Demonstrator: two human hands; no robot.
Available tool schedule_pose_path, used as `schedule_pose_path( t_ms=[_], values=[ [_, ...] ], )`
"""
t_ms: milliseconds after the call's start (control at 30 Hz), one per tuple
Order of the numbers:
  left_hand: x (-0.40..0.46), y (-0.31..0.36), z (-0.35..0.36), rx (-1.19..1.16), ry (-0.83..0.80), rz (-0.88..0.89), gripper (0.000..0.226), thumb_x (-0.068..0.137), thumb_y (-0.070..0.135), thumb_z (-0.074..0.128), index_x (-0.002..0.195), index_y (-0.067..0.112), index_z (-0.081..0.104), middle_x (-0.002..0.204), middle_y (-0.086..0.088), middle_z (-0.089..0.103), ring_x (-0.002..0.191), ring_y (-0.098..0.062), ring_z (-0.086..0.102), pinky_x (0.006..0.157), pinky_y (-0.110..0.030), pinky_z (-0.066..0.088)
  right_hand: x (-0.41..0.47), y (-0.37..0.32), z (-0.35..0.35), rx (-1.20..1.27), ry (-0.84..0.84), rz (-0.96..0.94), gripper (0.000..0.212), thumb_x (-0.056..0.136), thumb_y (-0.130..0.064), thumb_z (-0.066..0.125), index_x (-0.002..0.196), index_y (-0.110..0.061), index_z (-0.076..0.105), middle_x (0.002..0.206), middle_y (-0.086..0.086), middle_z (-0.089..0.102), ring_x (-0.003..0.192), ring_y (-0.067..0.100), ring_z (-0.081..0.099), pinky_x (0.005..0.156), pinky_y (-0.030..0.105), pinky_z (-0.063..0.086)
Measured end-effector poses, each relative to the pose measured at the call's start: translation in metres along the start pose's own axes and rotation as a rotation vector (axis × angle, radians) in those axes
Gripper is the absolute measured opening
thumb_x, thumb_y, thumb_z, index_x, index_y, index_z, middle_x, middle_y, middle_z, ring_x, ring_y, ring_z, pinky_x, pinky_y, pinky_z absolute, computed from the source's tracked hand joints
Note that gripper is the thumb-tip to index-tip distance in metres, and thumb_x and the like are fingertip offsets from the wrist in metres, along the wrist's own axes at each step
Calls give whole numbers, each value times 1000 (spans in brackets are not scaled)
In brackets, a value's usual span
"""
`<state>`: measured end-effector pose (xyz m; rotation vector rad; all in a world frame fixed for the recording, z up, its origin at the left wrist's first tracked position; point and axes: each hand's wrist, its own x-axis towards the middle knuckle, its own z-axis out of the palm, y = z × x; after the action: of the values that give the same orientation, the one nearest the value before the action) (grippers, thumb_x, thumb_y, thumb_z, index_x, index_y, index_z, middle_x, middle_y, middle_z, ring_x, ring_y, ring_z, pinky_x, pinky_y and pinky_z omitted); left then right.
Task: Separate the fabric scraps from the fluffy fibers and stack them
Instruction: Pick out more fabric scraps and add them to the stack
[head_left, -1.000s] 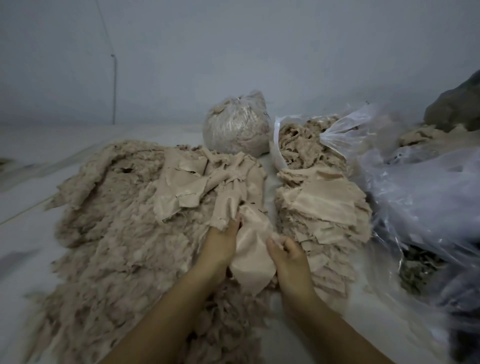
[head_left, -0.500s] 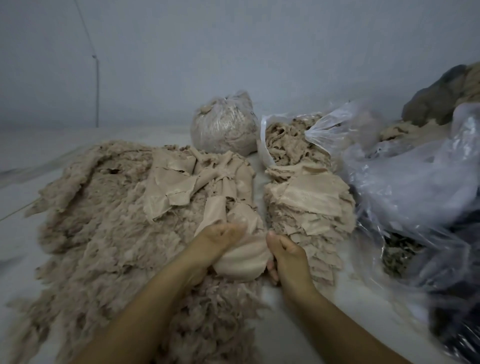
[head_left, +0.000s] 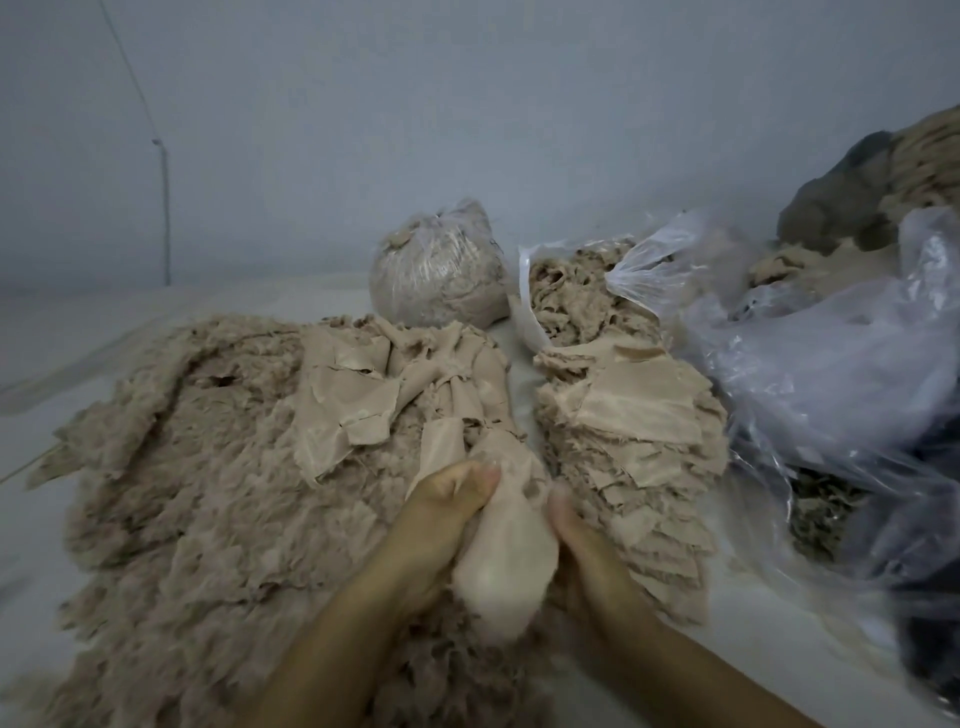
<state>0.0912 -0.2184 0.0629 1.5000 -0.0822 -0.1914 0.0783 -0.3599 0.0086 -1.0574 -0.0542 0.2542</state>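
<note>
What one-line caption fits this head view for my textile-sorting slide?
Both hands, left hand and right hand, hold a fabric scrap between fluffy fibers and the scrap stack.

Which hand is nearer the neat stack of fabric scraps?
Right. The right hand sits against the near-left edge of the stack of fabric scraps, while the left hand is farther left, over the fluffy fibers. Both grip one fabric scrap.

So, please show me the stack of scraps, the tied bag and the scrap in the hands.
stack of scraps (head_left: 631, 415): head view, top sheet.
tied bag (head_left: 436, 270): head view, bulging front.
held scrap (head_left: 506, 556): head view, middle fold.
</note>
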Motion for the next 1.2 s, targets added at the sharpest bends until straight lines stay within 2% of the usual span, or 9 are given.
schedule_pose_path(
  t_ms=[67,267,400,533,633,700,800,933,1200],
  values=[
    [4,-1,8,132,49,77,35,90,32,58,68,6,56,66,-5,56,63,-17,53,59,-23,44,-6,-3,6,114,-90,45,53,91,-56,48,118,-15,68,118,17,67,110,31,64,91,42,53],
    [18,5,10,296,222,336,25,86,19,68,62,22,63,53,15,60,51,4,52,51,-13,40,7,-35,2,-137,236,-173,27,72,-18,74,93,-4,65,85,16,71,70,22,69,57,28,55],
    [42,18,-10,246,312,310,30,88,27,65,63,12,58,41,7,47,41,-15,45,47,-26,37,37,-104,-8,-508,471,-481,22,80,-12,75,95,-19,60,76,2,65,61,3,62,54,17,49],
    [63,18,-45,548,489,219,18,86,31,66,83,15,59,75,5,60,67,-14,57,57,-22,42,60,-152,-35,-864,668,-459,35,81,-27,75,106,-17,54,88,-2,57,85,17,62,71,32,50],
    [68,14,-55,645,350,84,38,82,43,68,105,25,44,94,11,55,82,-14,60,66,-28,48,60,-144,-38,-1273,782,-549,33,83,-31,70,109,-18,55,112,5,55,102,20,53,78,30,42],
    [72,14,-53,604,278,24,47,80,39,71,110,29,37,98,8,56,82,-16,60,63,-28,47,54,-120,-19,-1158,639,-660,11,85,-26,67,92,-23,59,96,-3,61,85,3,55,70,17,42],
    [71,21,-46,76,199,-84,28,79,13,72,99,16,54,81,-3,62,59,-11,54,47,-21,43,41,-66,15,-812,221,-198,22,88,-37,64,72,-22,66,66,-6,65,53,-2,55,56,17,45],
    [61,25,-40,-365,6,-131,5,79,7,64,83,9,65,72,-6,64,62,-12,61,48,-20,49,39,-27,38,-284,63,255,45,67,-54,68,90,-15,71,79,3,68,74,14,63,65,29,54],
    [61,-5,-36,-203,277,186,15,88,13,60,78,4,54,49,-3,55,40,-11,47,38,-20,41,46,-14,40,108,178,-138,37,75,-9,68,111,-4,63,101,18,72,82,24,69,69,31,58]
  ],
)
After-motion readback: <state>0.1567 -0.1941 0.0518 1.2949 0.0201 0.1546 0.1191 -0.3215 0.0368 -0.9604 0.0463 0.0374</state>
